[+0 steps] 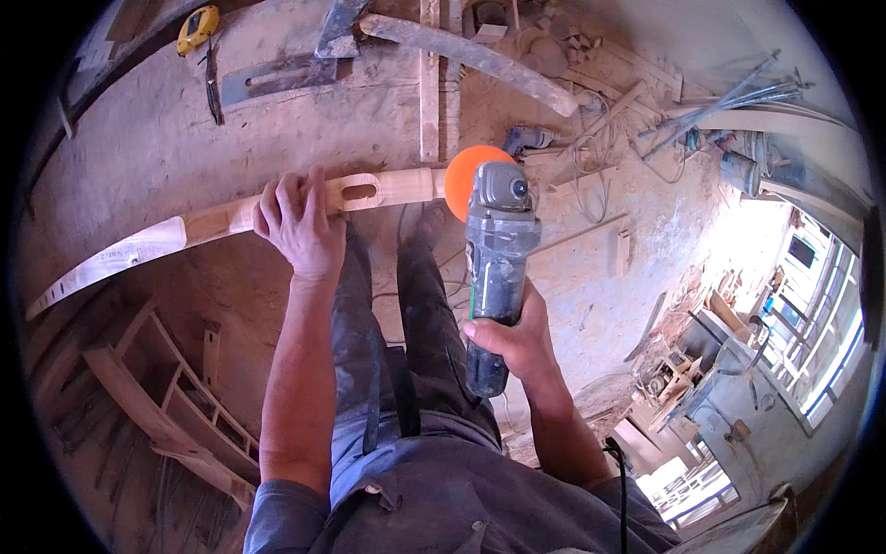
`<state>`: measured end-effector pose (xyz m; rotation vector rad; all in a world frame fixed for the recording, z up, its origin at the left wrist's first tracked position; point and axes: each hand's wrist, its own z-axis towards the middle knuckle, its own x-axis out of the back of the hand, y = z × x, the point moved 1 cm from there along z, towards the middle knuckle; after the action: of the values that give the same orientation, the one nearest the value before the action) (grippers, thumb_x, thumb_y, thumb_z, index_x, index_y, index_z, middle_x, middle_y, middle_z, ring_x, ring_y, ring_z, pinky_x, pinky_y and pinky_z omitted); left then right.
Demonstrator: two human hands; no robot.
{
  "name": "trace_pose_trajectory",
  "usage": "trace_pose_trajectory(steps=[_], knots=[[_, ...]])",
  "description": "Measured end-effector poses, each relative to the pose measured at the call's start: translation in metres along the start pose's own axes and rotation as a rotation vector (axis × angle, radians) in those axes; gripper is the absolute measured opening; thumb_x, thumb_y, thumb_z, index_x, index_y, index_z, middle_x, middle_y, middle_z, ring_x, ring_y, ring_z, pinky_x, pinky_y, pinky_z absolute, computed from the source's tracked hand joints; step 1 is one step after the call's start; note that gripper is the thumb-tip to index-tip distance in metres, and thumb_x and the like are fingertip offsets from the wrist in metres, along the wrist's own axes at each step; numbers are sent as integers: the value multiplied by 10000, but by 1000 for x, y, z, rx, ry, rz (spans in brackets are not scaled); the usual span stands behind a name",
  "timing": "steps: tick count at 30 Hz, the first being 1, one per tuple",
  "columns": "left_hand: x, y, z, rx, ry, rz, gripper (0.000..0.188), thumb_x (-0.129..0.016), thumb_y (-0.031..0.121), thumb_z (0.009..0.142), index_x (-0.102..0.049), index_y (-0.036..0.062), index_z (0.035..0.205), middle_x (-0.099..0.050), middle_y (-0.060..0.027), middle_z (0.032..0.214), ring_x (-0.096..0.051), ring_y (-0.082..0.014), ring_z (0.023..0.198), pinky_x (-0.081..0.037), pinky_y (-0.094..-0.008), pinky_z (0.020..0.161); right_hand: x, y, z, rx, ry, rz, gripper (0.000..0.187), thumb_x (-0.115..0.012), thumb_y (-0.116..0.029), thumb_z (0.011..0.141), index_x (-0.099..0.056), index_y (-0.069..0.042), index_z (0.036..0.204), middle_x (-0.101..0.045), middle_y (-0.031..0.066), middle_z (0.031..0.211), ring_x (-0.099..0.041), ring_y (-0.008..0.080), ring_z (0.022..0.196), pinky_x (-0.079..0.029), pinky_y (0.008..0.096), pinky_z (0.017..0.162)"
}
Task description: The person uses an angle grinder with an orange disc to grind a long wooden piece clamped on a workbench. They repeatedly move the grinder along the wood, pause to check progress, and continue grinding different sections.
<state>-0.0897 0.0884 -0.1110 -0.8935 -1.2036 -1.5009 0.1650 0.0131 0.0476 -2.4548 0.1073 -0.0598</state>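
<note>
My left hand (300, 222) is wrapped over a long pale wooden piece (401, 186), holding it along the near edge of the workbench. The piece has an oval slot just right of my fingers, and its other end runs off to the far left. My right hand (519, 337) grips the dark body of an angle grinder (498, 268), held upright in view with its head away from me. The grinder's orange disc (475, 180) is at the right end of the wood and seems to touch it; the exact contact is hidden behind the disc.
On the dusty workbench (138, 152) lie a hammer (471, 63), a slotted metal plate (277, 79), a yellow tape measure (197, 30) and a wooden strip (429, 102). A power drill (531, 138) and cords lie on the floor beyond. A wooden frame (138, 392) stands lower left.
</note>
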Motion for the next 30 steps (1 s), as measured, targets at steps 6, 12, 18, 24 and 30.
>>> trace_pose_trajectory(steps=[6, 12, 18, 24, 30], knots=[[1, -1, 8, -10, -31, -16, 745, -825, 104, 591, -697, 208, 1317, -581, -42, 1253, -513, -304, 1275, -312, -529, 1101, 1, 10, 15, 20, -17, -13, 584, -844, -159, 747, -609, -10, 1260, -720, 54, 934, -698, 135, 842, -574, 320, 787], [8, 2, 18, -14, -56, -54, 719, -803, 86, 610, -695, 184, 1314, -586, -46, 1212, -529, -296, 1221, -327, -521, 1089, 3, 16, 8, 66, -32, -6, 576, -850, -164, 744, -602, -14, 1242, -726, 59, 944, -701, 138, 846, -578, 322, 790], [6, 2, 18, -25, -46, -12, 658, -739, 56, 669, -689, 174, 1315, -586, -48, 1194, -533, -302, 1198, -330, -519, 1088, 11, 40, 10, 77, -57, 14, 607, -849, -155, 737, -593, -14, 1270, -724, 61, 947, -702, 143, 850, -581, 329, 803], [7, 2, 19, -30, -51, -2, 674, -752, 51, 651, -692, 175, 1311, -595, -49, 1192, -536, -303, 1199, -331, -517, 1085, 0, 16, 18, 73, -43, -23, 597, -849, -166, 735, -597, -13, 1254, -716, 61, 931, -703, 151, 836, -578, 331, 793], [4, 0, 15, -33, -27, 3, 691, -767, 56, 642, -693, 184, 1316, -599, -45, 1194, -538, -296, 1205, -331, -512, 1090, 5, 14, 9, 34, -17, -22, 584, -841, -177, 737, -606, -13, 1245, -700, 49, 918, -688, 146, 819, -564, 332, 777]])
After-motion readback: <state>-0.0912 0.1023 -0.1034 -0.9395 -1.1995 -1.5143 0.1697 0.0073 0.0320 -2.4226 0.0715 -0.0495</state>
